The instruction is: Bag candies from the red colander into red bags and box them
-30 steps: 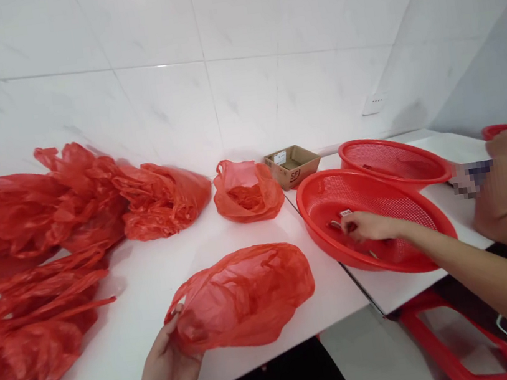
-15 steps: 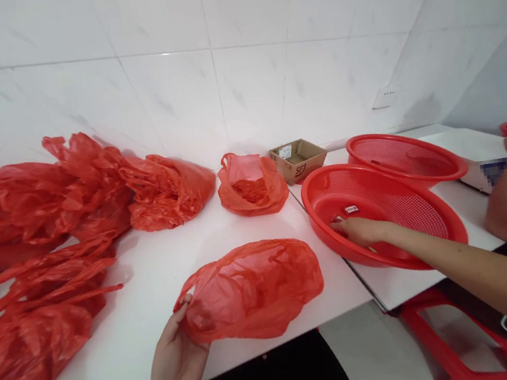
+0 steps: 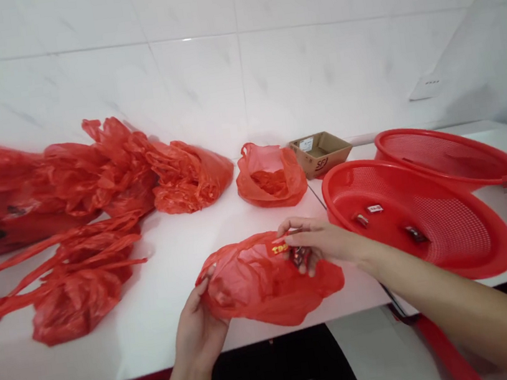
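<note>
My left hand (image 3: 203, 323) pinches the left rim of a red plastic bag (image 3: 260, 302), which lies spread with its mouth open at the table's front edge. Over the right side of that mouth is my right hand (image 3: 308, 242), fingers curled round small wrapped packets (image 3: 278, 247); one is red with yellow lettering, another dark and shiny. Their exact kind does not show. To the right stands a red perforated basket (image 3: 351, 185) with a few more small packets in it, among them a white one (image 3: 375, 209) and a dark one (image 3: 415, 234).
Filled and crumpled red bags (image 3: 104, 167) line the left side and back of the white table (image 3: 168, 252). Against the wall are another open red bag (image 3: 271, 181) and a cardboard box (image 3: 324, 155). A second red basket (image 3: 446, 153) stands behind the first. Part of another person shows at far right.
My right hand has left the basket and come left over the bag, bringing packets with it. My left hand keeps its hold on the rim. The view has turned slightly left.
</note>
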Available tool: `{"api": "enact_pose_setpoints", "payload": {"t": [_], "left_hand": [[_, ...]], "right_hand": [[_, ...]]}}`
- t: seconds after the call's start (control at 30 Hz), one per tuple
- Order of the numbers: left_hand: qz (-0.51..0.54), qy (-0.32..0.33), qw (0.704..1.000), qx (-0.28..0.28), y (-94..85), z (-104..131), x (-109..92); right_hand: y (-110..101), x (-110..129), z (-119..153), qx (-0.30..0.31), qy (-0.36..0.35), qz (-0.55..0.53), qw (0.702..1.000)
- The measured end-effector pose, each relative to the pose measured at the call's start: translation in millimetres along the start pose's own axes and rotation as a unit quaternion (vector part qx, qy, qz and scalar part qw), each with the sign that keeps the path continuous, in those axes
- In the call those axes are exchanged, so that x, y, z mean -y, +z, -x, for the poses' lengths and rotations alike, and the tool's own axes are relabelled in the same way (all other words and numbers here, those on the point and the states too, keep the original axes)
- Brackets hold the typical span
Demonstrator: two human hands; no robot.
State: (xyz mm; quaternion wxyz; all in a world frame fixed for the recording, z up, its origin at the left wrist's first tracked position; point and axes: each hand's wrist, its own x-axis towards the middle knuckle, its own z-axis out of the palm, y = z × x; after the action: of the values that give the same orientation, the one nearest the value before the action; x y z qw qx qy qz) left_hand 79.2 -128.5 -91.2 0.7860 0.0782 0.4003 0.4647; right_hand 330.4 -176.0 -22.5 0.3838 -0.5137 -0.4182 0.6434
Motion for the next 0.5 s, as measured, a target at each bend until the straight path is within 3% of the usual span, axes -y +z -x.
{"api": "enact_pose_setpoints", "payload": {"t": [0.07,0.13,0.3,0.4,0.5], "left_hand": [[0.002,-0.004,1.000,-0.002,1.0,1.7,0.9],[0.004,-0.009,1.000,-0.010,0.0,2.4,0.5],[-0.001,-0.009,1.000,-0.018,-6.3,3.6,-1.6],[-0.001,-0.009,1.000,-0.017,-9.9,4.4,-1.6],[-0.003,-0.013,1.000,-0.021,-12.4,4.4,-0.6]], "right_hand": [[9.4,-14.2,-12.9,0.018,0.022,0.041,0.999],[10.7,-28.0,-22.7,0.018,0.006,0.146,0.989],[-4.7,-48.1,-25.5,-0.056,-0.126,0.445,0.885],[-12.4,-43.6,-9.1,-0.083,-0.118,0.486,0.862],[-20.4,-26.2,15.8,-0.123,-0.128,0.473,0.863]]}}
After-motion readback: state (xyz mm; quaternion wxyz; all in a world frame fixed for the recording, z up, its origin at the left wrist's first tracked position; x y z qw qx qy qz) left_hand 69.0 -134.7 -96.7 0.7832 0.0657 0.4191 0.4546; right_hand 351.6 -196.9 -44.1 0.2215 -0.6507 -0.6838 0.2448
